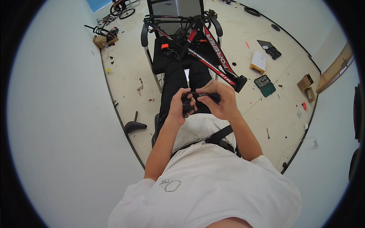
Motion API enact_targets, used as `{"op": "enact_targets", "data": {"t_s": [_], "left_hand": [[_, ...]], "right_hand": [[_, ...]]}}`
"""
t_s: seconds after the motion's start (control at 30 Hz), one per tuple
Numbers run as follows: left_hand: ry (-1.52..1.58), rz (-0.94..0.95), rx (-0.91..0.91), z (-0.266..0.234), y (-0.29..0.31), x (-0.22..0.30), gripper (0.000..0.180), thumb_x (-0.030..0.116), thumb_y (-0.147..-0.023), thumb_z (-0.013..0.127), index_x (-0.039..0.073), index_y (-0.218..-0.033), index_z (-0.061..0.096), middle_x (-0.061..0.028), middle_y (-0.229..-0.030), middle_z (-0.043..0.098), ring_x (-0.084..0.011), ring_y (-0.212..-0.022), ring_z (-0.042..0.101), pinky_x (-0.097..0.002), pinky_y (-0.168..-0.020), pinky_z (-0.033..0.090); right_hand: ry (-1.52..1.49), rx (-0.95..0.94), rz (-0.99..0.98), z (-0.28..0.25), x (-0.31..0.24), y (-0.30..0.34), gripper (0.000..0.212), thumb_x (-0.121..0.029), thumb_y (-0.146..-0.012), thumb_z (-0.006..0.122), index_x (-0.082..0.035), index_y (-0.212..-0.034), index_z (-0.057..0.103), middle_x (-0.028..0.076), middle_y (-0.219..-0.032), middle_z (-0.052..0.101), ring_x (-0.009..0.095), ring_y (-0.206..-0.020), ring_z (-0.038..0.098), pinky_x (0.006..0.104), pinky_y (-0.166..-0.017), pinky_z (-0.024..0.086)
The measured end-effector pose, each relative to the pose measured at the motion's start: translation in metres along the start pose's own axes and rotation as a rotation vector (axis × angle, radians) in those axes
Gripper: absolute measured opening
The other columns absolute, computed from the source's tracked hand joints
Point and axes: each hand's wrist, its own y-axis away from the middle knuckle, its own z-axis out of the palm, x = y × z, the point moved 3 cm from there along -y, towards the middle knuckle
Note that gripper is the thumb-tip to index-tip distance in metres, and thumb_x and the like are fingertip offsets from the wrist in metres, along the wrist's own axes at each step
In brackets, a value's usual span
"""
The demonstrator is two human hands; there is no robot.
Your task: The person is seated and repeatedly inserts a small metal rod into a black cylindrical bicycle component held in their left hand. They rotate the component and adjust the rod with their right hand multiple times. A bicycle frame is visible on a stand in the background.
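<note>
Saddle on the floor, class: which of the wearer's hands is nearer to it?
Left. The left hand, around a black part, is up and to the right of the saddle in the picture; the right hand is farther right.

Looking matt and plastic-like on the held black part (186, 108). Shining, painted and glossy, on the red-and-black bike frame (217, 49). Showing as soft, matt cloth on the white shirt (216, 174) and dark trousers (171, 85); as see-through mesh on the chair back (176, 9). Reading smooth and faintly shiny on the floor (258, 114); looking like dull cardboard on the box (304, 82).
</note>
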Motion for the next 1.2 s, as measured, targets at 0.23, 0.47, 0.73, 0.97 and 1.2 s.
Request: {"op": "enact_targets", "data": {"t_s": [0.23, 0.47, 0.73, 0.97, 1.2], "left_hand": [[-0.043, 0.246, 0.19, -0.003, 0.001, -0.004, 0.032, 0.037, -0.088, 0.055, 0.013, -0.069, 0.046, -0.0035, -0.057, 0.054, -0.0199, -0.048, 0.061, -0.0259, -0.035, 0.036], [0.031, 0.126, -0.063, 0.0, 0.008, 0.024, 0.035, 0.041, -0.089, 0.051, 0.013, -0.069, 0.048, -0.0053, -0.057, 0.054, -0.0234, -0.053, 0.063, -0.0267, -0.037, 0.038], [-0.079, 0.093, -0.317, 0.028, 0.024, 0.019, 0.035, 0.042, -0.092, 0.044, 0.01, -0.085, 0.054, -0.0093, -0.07, 0.06, -0.0253, -0.064, 0.065, -0.0266, -0.042, 0.042], [-0.076, 0.054, -0.24, 0.025, 0.022, 0.019, 0.036, 0.041, -0.095, 0.042, 0.009, -0.085, 0.055, -0.0092, -0.071, 0.061, -0.0234, -0.068, 0.065, -0.0257, -0.045, 0.042], [-0.057, 0.014, -0.254, 0.033, 0.033, 0.022, 0.039, 0.04, -0.095, 0.04, 0.005, -0.088, 0.056, -0.0104, -0.069, 0.058, -0.0235, -0.061, 0.061, -0.0264, -0.041, 0.039]], "right_hand": [[-0.21, 0.226, 0.251, 0.014, 0.035, 0.02, 0.009, 0.002, -0.086, 0.067, 0.005, -0.084, 0.058, 0.01, -0.079, 0.065, 0.018, -0.08, 0.07, 0.0266, -0.07, 0.054], [-0.3, 0.11, 0.183, 0.003, 0.015, 0.004, 0.009, 0.006, -0.083, 0.068, 0.004, -0.09, 0.063, 0.011, -0.088, 0.069, 0.017, -0.08, 0.068, 0.0273, -0.075, 0.053], [-0.042, 0.348, -0.043, -0.021, -0.025, -0.001, 0.017, 0.014, -0.076, 0.067, 0.006, -0.09, 0.063, 0.013, -0.083, 0.07, 0.017, -0.076, 0.066, 0.0269, -0.069, 0.052], [-0.078, 0.045, 0.078, -0.02, -0.05, -0.012, 0.006, 0.009, -0.082, 0.064, 0.006, -0.087, 0.061, 0.01, -0.074, 0.066, 0.016, -0.06, 0.065, 0.0261, -0.055, 0.049], [0.086, -0.255, 0.426, 0.003, 0.003, -0.005, 0.01, -0.007, -0.098, 0.05, 0.002, -0.094, 0.055, 0.011, -0.074, 0.065, 0.018, -0.064, 0.068, 0.0296, -0.061, 0.051]]}}
